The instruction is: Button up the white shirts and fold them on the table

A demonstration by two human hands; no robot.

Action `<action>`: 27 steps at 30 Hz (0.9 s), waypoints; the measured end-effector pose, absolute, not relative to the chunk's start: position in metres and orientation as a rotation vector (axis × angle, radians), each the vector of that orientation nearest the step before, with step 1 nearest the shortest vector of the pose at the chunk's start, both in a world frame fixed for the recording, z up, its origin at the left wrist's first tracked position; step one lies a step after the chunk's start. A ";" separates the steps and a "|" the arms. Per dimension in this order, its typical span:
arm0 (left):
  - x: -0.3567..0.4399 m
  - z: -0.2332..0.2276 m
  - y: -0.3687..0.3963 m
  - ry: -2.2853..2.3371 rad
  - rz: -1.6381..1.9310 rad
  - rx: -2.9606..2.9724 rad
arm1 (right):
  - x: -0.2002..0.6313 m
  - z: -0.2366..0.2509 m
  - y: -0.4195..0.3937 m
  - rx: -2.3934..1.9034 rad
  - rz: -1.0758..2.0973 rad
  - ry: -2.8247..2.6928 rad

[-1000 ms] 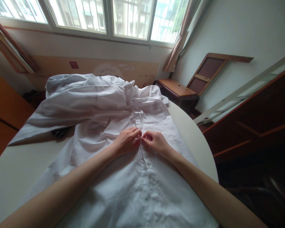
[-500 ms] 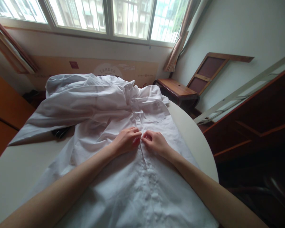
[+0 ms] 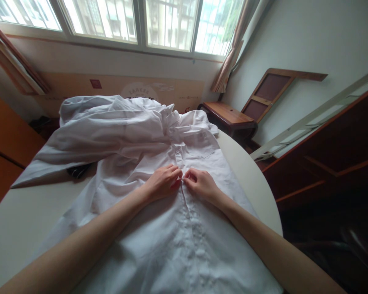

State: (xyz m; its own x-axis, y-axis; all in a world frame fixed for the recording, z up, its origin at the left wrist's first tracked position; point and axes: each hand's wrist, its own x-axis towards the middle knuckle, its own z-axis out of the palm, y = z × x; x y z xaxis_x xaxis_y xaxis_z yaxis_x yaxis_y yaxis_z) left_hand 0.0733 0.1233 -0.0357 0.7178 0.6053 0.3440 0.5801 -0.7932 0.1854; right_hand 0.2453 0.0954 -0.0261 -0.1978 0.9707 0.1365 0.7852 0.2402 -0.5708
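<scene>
- A round pale table (image 3: pixel 257 183) fills the near floor.
- Barred windows (image 3: pixel 116 20) run along the far wall, with a curtain (image 3: pixel 233 49) bunched at their right end.
- A cardboard sheet (image 3: pixel 116 87) leans below the sill.
- A low wooden stand (image 3: pixel 227 116) sits in the corner.
- A framed panel (image 3: pixel 270 92) leans against the right wall.
- A dark small thing (image 3: pixel 76 170) lies on the table, too hidden to identify.

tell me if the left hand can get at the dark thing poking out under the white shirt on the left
Probably yes. The left hand pinches the white cotton shirt at its front placket. The dark object lies left of it, partly exposed on the pale round table, nothing between.
</scene>
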 end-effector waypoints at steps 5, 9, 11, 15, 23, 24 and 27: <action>0.073 -0.035 0.123 0.961 0.635 2.816 | 0.245 -0.026 0.095 -1.607 0.527 -2.053; 0.072 -0.033 0.123 0.933 0.638 2.815 | 0.245 -0.026 0.096 -1.620 0.510 -2.056; 0.072 -0.032 0.123 0.916 0.637 2.837 | 0.245 -0.026 0.096 -1.620 0.506 -2.056; 0.072 -0.029 0.124 0.884 0.588 2.888 | 0.245 -0.026 0.095 -1.616 0.514 -2.053; 0.070 -0.024 0.125 0.758 0.510 2.914 | 0.245 -0.027 0.095 -1.634 0.521 -2.044; 0.070 -0.025 0.125 0.754 0.508 2.922 | 0.244 -0.026 0.095 -1.642 0.521 -2.040; 0.070 -0.027 0.124 0.768 0.500 2.948 | 0.243 -0.025 0.096 -1.684 0.546 -2.028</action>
State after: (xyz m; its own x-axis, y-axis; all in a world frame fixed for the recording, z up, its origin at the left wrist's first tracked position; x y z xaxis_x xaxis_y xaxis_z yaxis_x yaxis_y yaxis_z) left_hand 0.0699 0.1244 -0.0267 0.8240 0.4834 0.2957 0.4657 -0.8749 0.1327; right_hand 0.2426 0.0964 -0.0247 -0.1569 0.9838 0.0865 0.8076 0.1782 -0.5622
